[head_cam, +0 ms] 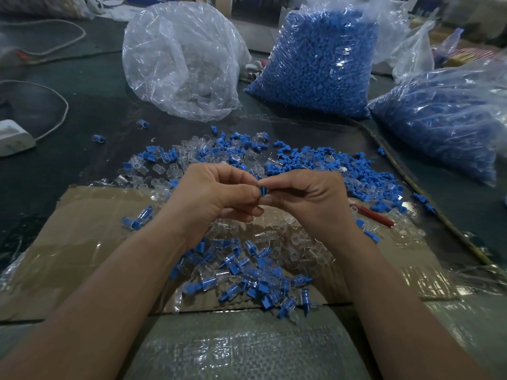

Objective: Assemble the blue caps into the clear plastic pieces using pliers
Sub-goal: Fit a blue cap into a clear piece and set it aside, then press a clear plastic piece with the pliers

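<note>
My left hand [219,196] and my right hand [310,198] meet above the cardboard sheet [82,242], fingertips together. Between them a small blue cap [263,191] is pinched by both hands; whether a clear piece sits around it is hidden by the fingers. Loose blue caps [365,176] and clear plastic pieces [164,171] lie mixed in a spread behind the hands. A heap of joined cap-and-clear pieces [247,278] lies on the cardboard below my wrists. Red-handled pliers [373,215] lie on the table right of my right hand, untouched.
A clear bag of clear pieces [183,61] stands at the back centre. Two bags of blue caps [321,61] [444,116] stand at the back right. A white power strip [13,137] with its cable lies at the left edge. Bubble wrap [241,349] lies nearest me.
</note>
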